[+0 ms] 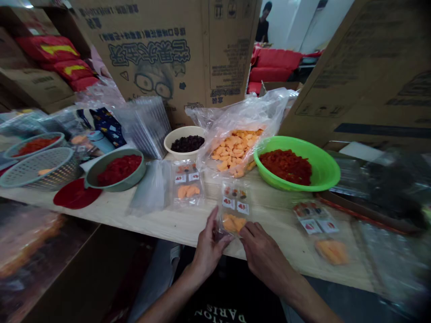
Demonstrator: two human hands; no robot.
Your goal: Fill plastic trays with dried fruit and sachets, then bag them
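Observation:
A clear plastic pack (235, 206) with orange pieces at its near end, two white labels and small dark and orange bits farther up lies at the table's front edge. Its left side is gripped by my left hand (209, 244), thumb and fingers closed around the near corner. On the right near corner, my right hand (262, 249) has its fingers curled and pinched; the fingertips are partly hidden. Just left of it lies a similar pack (187, 184), beside a stack of clear empty bags (151, 188). Another filled pack (321, 233) rests to the right.
Behind are a bag of orange pieces (235, 150), a white bowl (170, 140) of dark fruit, a green bowl (325, 168) and a grey bowl (139, 177) of red pieces. Large cardboard boxes (188, 89) stand at the back. A person (263, 27) is in the distance.

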